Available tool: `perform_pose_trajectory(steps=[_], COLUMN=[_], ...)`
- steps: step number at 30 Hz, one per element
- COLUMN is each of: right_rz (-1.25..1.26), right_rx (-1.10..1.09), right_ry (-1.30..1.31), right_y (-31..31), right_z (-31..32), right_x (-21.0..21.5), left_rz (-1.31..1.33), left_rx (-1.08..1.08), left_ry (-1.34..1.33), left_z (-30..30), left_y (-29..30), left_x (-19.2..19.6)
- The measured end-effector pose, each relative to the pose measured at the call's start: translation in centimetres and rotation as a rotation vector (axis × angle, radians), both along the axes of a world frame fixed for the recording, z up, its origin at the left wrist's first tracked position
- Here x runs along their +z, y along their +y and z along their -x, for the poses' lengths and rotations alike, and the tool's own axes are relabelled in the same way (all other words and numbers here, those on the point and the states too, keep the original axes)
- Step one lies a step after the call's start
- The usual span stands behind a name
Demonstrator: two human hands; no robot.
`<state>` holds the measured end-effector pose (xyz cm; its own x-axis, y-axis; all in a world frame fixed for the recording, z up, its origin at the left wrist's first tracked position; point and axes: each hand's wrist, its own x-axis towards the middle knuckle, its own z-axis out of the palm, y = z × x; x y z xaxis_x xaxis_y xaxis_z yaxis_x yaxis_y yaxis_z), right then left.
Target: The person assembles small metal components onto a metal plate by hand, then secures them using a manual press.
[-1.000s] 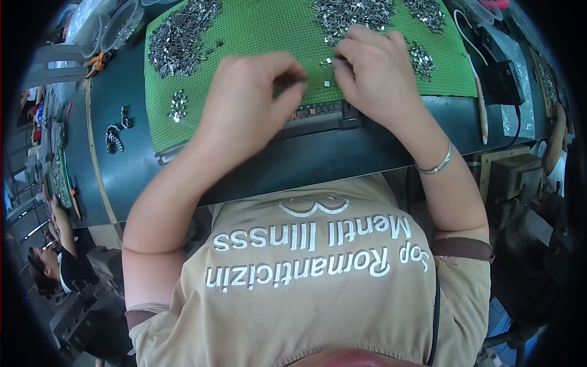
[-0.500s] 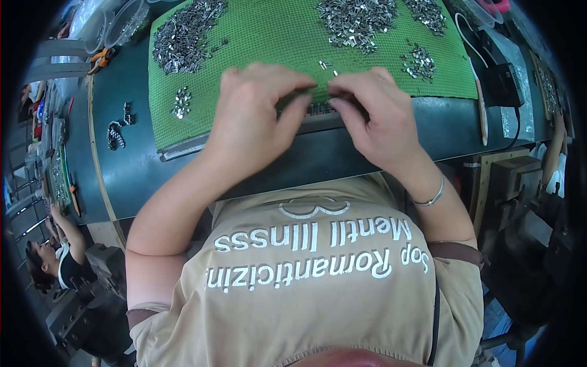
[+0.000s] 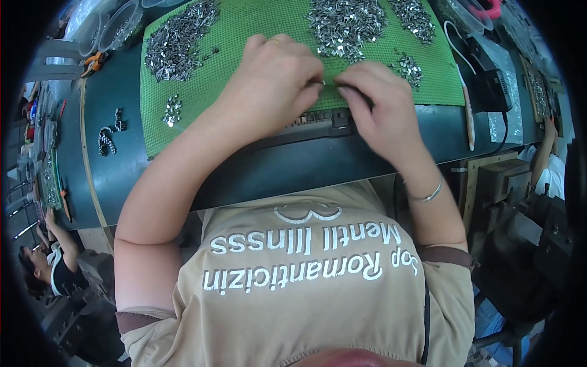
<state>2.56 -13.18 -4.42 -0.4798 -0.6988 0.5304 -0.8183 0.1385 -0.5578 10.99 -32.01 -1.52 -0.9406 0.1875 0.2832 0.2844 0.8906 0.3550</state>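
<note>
White lettering (image 3: 302,271) crosses the tan cloth shirt (image 3: 244,327). A clear plastic tub (image 3: 107,29) holds silvery bits. Left hand (image 3: 276,79), nearly closed, pinches a tiny silvery metal piece (image 3: 324,83) above the green textured mat (image 3: 269,18); right hand (image 3: 384,105) is half-curled, grip unclear.

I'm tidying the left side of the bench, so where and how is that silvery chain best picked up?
Probably by the short straight stretch at the chain's far right, pinched from above with the left hand: it stands off from the curled nearer part, and the chain lies on the dark tabletop.
</note>
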Motion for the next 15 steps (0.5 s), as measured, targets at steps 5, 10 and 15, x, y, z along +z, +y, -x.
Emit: perform_pose_trajectory(steps=[5,10,15], right_rz=[-0.305,-0.332,-0.243], right_rx=[0.092,0.071,0.07], right_ry=[0.102,0.19,0.083], right_y=[-1.4,-2.1,-1.2], right_z=[1.9,1.6,0.0], right_x=[0.7,0.9,1.3], left_rz=[-0.352,-0.277,-0.158], left_rx=[0.211,0.241,0.253], left_ry=[-0.127,-0.086,0.01], left_z=[-4.1,-6.9,-7.6], left_y=[-0.5,-0.3,-0.3], left_x=[1.5,0.1,-0.4])
